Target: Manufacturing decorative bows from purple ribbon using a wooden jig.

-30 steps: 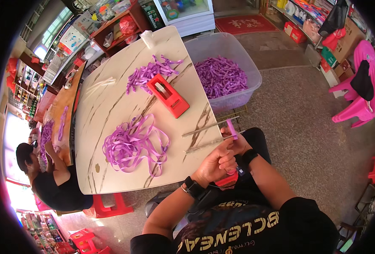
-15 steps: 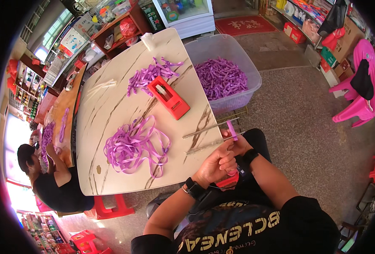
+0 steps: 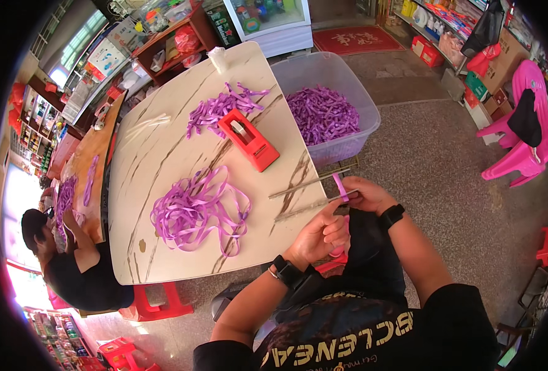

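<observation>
Two thin metal rods stick out past the right edge of the marbled table, side by side. A purple ribbon is looped across both rods near their outer ends. My right hand pinches at the ribbon beside the rods. My left hand is just below, index finger reaching up to the near rod, other fingers curled; what they hold, if anything, is hidden. A loose heap of long purple ribbon lies on the table to the left.
A red tape dispenser stands mid-table near a pile of short purple ribbon pieces. Beyond the right edge, a clear plastic bin holds many more. White sticks lie far left. Another person sits at a wooden table.
My right hand has drawn out to the right and slightly up, its fingers now beside the ribbon loop. The left hand stays nearly in place under the rods.
</observation>
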A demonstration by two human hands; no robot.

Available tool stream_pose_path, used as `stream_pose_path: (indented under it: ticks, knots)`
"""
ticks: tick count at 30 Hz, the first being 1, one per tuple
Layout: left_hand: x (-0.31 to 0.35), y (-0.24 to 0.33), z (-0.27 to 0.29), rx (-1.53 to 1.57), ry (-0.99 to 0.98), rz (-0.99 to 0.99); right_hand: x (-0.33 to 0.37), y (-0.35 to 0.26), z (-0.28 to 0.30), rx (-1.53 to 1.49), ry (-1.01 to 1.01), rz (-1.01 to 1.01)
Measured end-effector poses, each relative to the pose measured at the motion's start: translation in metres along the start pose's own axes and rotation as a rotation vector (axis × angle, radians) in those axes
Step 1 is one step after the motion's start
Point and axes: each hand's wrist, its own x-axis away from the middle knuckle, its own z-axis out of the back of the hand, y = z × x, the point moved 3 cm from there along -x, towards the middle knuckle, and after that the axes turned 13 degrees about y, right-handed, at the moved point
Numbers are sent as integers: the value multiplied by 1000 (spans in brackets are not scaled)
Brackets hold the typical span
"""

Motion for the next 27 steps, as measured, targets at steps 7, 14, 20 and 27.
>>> stream_pose_path:
  ticks: [7, 14, 20, 27]
  knots:
    - [0, 0, 2, 3, -1, 6, 12, -33, -4, 314, 112, -15]
    - [0, 0, 4, 5, 7, 0, 36, -61, -27, 526, 249, 16]
    - [-1, 0, 3, -28, -19, -12, 38, -67, -40, 1016, 273, 350]
    - [0, 0, 2, -41, -18, -15, 39, -73, -45, 1162, 306, 456]
